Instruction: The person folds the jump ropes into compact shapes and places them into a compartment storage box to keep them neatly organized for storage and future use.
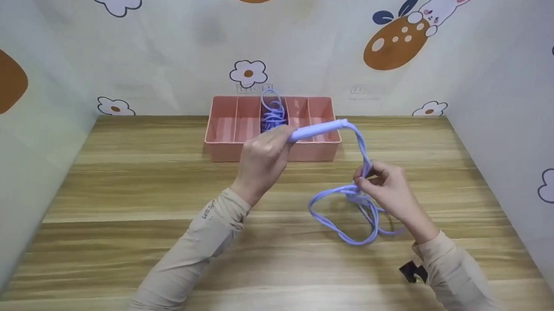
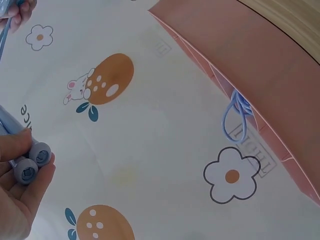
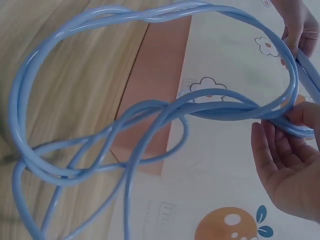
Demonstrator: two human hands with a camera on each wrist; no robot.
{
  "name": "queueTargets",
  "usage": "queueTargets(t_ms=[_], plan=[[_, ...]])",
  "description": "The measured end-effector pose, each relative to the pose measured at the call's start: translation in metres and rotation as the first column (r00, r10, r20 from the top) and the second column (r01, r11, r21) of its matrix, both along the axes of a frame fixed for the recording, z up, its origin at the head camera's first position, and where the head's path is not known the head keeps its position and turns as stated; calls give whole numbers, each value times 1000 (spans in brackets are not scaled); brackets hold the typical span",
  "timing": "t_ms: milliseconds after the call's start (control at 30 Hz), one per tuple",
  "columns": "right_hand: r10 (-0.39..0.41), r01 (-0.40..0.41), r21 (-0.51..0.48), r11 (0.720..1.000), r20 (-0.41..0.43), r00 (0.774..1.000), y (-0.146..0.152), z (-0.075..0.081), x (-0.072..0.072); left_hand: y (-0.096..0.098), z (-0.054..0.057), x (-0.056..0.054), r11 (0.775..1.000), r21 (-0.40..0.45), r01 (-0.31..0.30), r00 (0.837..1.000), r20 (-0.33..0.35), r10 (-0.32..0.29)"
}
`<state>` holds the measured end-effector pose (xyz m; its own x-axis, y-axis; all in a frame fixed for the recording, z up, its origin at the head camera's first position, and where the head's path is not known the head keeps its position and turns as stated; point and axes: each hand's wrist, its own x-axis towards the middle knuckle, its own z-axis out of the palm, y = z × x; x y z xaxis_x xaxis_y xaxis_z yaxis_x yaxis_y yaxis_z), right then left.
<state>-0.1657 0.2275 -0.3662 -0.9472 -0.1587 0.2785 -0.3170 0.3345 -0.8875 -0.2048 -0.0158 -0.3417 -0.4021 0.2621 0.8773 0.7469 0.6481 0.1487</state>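
A blue-violet jump rope is held up in both hands. My left hand [image 1: 263, 162] grips its two handles [image 1: 318, 130] side by side; their round ends [image 2: 41, 153] show in the left wrist view. From the handles' far end the doubled cord [image 1: 363, 148] bends down to my right hand [image 1: 390, 186], which pinches it between thumb and fingers. Below that hand the cord hangs in twisted loops [image 3: 22, 105], seen large in the right wrist view. Whether the lowest loops touch the table cannot be told.
Behind the left hand stands a pink divided box [image 1: 229, 151]. A coiled blue cord [image 1: 273, 117] sits in its middle compartment, one loop sticking up. A small black object [image 1: 410, 272] lies by the right sleeve on the wooden table [image 1: 126, 189]. Patterned walls [image 1: 178, 39] enclose the back and sides.
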Motion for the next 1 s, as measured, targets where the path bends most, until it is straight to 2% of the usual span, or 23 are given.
queueTargets(t_ms=[67, 167, 267, 400, 533, 600, 667, 767, 833, 933, 1000], plan=[[58, -57, -27, 998, 47, 997, -2, -4, -1, -3, 1, 0, 1000, 6, -9, 1000, -2, 9], [121, -119, -36, 992, 68, 990, -4, -8, -2, -7, 1, -2, 1000, 21, -24, 1000, -7, 24], [111, -110, -31, 993, 50, 993, -6, -12, -3, -11, 2, -2, 999, 36, -38, 999, -14, 38], [-9, 7, -27, 1000, -68, 998, -5, -16, -4, -13, 0, -3, 997, 64, -47, 999, 20, 46], [-110, 115, 5, 993, -248, 962, -6, -20, -3, -10, -3, -1, 992, 120, -50, 992, 119, 36], [-118, 134, 30, 991, -306, 945, -8, -22, -2, -6, -6, 1, 987, 152, -50, 985, 168, 24], [-97, 121, 55, 991, -326, 940, -10, -24, -2, -2, -8, 2, 981, 187, -51, 978, 206, 11], [-26, 66, 114, 991, -325, 945, -18, -20, 4, 4, -11, 6, 972, 230, -49, 963, 271, -16], [25, 21, 149, 989, -299, 954, -20, -20, 5, 9, -12, 7, 965, 260, -44, 946, 321, -44], [95, -50, 190, 980, -236, 967, -22, -20, 8, 14, -15, 10, 956, 291, -22, 910, 402, -102], [144, -106, 200, 974, -189, 971, -20, -26, 4, 16, -17, 13, 946, 325, 12, 874, 456, -168]])
